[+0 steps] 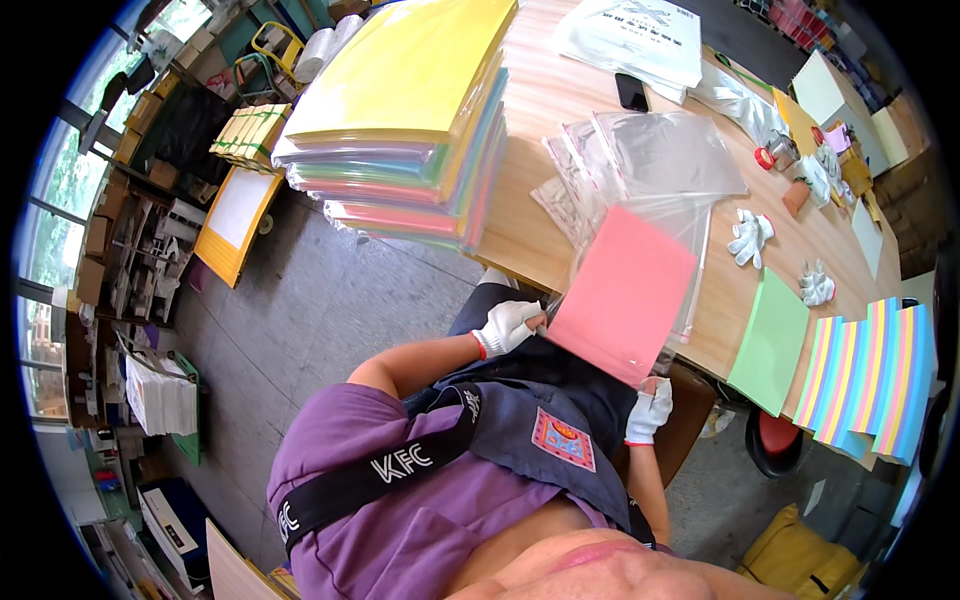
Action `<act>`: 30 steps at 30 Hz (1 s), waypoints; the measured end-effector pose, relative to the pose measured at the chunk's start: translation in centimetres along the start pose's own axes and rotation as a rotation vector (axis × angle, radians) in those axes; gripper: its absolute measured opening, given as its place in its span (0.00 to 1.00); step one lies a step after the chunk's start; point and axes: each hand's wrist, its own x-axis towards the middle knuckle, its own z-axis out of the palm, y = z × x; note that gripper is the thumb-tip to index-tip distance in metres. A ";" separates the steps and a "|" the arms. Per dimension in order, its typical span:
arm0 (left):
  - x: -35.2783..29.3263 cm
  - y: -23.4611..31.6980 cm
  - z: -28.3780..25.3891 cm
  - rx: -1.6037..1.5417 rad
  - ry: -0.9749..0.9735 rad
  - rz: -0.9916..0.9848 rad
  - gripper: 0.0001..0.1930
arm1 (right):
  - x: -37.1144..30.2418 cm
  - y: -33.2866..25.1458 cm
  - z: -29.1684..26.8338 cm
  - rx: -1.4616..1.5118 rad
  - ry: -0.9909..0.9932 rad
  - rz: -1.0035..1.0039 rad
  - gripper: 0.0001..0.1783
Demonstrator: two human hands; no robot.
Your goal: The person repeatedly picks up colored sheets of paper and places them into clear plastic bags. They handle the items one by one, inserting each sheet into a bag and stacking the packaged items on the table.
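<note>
A pink paper stack (628, 290) in a clear plastic bag lies tilted at the table's near edge, its lower corner jutting out over my lap. My left hand (507, 327), in a white glove with bare fingertips, is closed at the bag's left edge. At the lower right corner, my right hand (650, 408), gloved the same way, has its fingers curled against the bag; their tips are partly hidden. Beneath and behind the pink stack are several flat clear plastic bags (668, 155), fanned across the wooden table (520, 220).
A tall pile of bagged coloured paper (400, 95) stands to the left. Rightward lie green paper (770, 340), striped multicoloured paper stacks (865, 375) and two loose white gloves (750, 238). A black phone (631, 92) and white plastic packaging (630, 40) are at the back.
</note>
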 end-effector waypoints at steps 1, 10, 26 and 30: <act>0.0 0.4 0.9 -0.125 0.038 -0.125 0.12 | -0.1 0.3 0.8 -0.005 0.069 0.010 0.15; 1.6 -4.7 10.2 -0.620 0.537 -0.624 0.05 | 1.3 3.5 6.0 0.475 0.293 0.453 0.08; 6.8 8.2 -5.2 -0.292 0.084 -0.344 0.23 | 6.9 -8.0 -0.8 0.661 -0.390 0.536 0.20; 4.3 16.2 -11.3 -0.068 0.256 -0.151 0.27 | 6.6 -12.3 -0.7 0.878 -0.541 0.401 0.29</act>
